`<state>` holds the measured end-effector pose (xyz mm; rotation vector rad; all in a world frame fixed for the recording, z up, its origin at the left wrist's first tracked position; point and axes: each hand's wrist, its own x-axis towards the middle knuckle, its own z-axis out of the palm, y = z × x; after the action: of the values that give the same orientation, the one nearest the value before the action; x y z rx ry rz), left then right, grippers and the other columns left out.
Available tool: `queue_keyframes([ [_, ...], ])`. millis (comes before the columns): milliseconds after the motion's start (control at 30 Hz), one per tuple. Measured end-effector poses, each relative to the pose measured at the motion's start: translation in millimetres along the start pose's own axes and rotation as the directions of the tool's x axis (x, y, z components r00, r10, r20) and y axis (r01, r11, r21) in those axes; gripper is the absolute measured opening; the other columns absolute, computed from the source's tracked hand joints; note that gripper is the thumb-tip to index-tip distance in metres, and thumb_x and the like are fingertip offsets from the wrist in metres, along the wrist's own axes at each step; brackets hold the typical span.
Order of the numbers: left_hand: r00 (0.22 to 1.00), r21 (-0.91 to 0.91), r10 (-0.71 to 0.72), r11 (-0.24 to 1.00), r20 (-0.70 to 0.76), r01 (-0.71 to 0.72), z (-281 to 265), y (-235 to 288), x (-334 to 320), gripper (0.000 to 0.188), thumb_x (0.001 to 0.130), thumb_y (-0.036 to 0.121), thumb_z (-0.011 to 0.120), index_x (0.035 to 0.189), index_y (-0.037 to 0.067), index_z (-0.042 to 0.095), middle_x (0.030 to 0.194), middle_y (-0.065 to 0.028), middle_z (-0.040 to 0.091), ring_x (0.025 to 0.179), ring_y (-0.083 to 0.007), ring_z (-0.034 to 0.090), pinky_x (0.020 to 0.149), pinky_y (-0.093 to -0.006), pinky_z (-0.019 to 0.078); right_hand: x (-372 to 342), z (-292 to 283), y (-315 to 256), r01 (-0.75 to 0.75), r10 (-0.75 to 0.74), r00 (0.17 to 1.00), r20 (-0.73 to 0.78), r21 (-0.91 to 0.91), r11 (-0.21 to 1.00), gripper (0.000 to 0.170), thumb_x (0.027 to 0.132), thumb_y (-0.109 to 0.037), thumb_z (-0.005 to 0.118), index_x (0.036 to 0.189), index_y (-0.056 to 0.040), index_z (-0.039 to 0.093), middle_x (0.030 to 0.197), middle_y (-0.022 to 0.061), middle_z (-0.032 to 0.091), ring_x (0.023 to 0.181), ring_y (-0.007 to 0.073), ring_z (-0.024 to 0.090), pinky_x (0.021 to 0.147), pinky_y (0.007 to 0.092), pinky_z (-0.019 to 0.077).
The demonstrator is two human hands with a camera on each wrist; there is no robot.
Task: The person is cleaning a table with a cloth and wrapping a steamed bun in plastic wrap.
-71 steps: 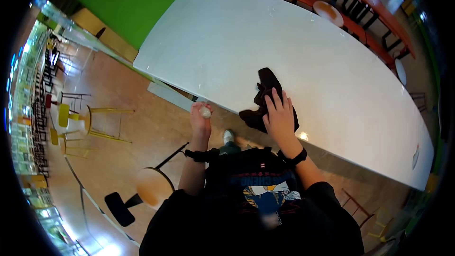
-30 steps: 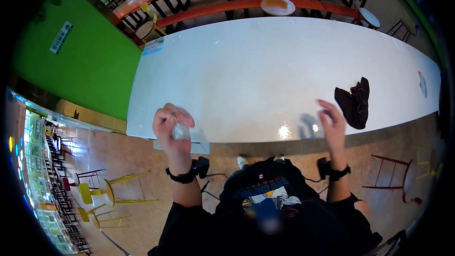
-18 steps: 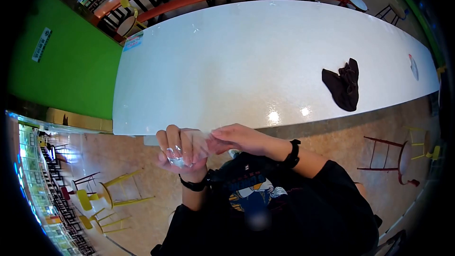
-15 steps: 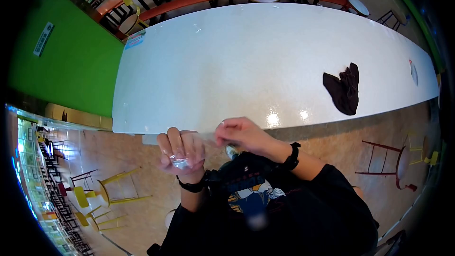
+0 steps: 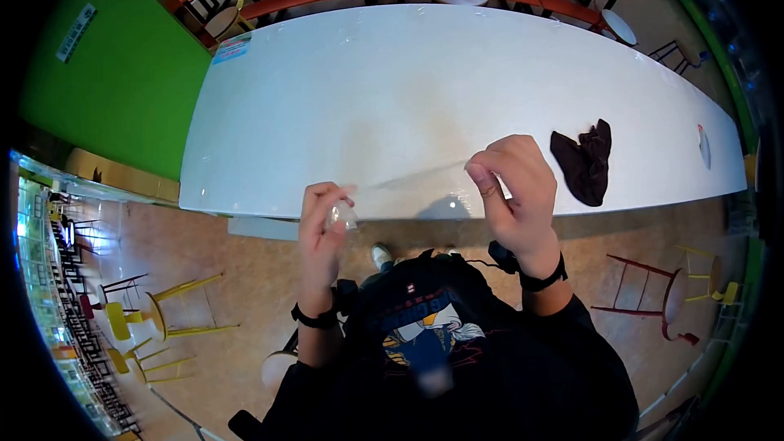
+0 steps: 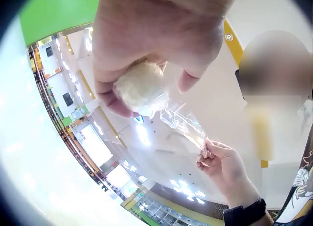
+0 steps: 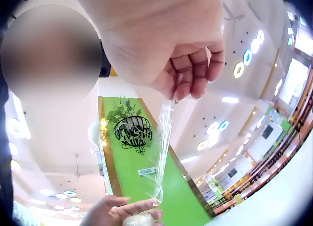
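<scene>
My left hand point(image 5: 321, 229) grips a whitish, rounded bundle point(image 6: 142, 86) of clear plastic above the near edge of the white table. From it a clear plastic strip point(image 7: 163, 143) stretches across to my right hand point(image 5: 518, 192). The right fingertips pinch the strip's far end, higher up and off to the right. In the left wrist view the strip looks thin and wrinkled. A crumpled dark brown cloth point(image 5: 581, 165) lies on the table just right of the right hand, untouched.
The long white table point(image 5: 286, 114) spans in front of me. A green wall panel point(image 5: 114, 98) borders its left end. A small white packet point(image 5: 704, 147) lies near the right end. Stools, such as a red-legged one point(image 5: 674, 298), stand around on the floor.
Earlier the right hand rested on the cloth; it then left it and came across to the left hand. Now it has drawn back right and up, pulling the plastic strip out between the hands.
</scene>
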<state>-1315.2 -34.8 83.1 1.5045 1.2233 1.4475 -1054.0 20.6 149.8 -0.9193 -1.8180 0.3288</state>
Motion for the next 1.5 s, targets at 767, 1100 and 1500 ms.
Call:
queue_keyframes([
  [767,0.996,-0.074,0.048,0.996,0.07,-0.043,42.2,65.2,5.2,0.053,0.085,0.008,0.07,0.133,0.001,0.051,0.137,-0.0197,0.053,0.135,-0.0313,0.043,0.108,-0.0392,0.0377,-2.4,2.6,-28.5,0.433,-0.398,0.833,0.385,-0.006,0.901,0.02,0.065,-0.011,0.068,0.084,-0.0105,0.063,0.092,0.0049,0.057,0.092,0.0245,0.058,0.078,0.0353,0.0476],
  [1100,0.957,-0.488,-0.207,0.826,0.203,0.282,56.7,42.3,-9.4,0.061,0.089,0.024,0.07,0.138,-0.002,0.045,0.13,-0.0164,0.058,0.124,-0.0211,0.052,0.103,-0.0346,0.0416,-6.0,2.2,-25.2,0.369,-0.347,0.895,0.281,-0.029,0.929,0.017,0.068,-0.009,0.073,0.08,-0.0074,0.062,0.086,0.0062,0.058,0.084,0.0248,0.058,0.072,0.0356,0.0462],
  [1500,0.944,-0.252,-0.228,0.924,0.236,0.287,66.1,32.0,-16.3,0.057,0.075,0.012,0.083,0.123,-0.003,0.056,0.104,-0.0096,0.07,0.094,-0.0123,0.064,0.084,-0.0267,0.0508,-8.6,-6.0,-17.1,0.253,-0.241,0.936,0.258,-0.016,0.967,0.013,0.07,-0.008,0.072,0.078,-0.0048,0.062,0.089,0.0098,0.058,0.083,0.0271,0.058,0.071,0.0368,0.0452],
])
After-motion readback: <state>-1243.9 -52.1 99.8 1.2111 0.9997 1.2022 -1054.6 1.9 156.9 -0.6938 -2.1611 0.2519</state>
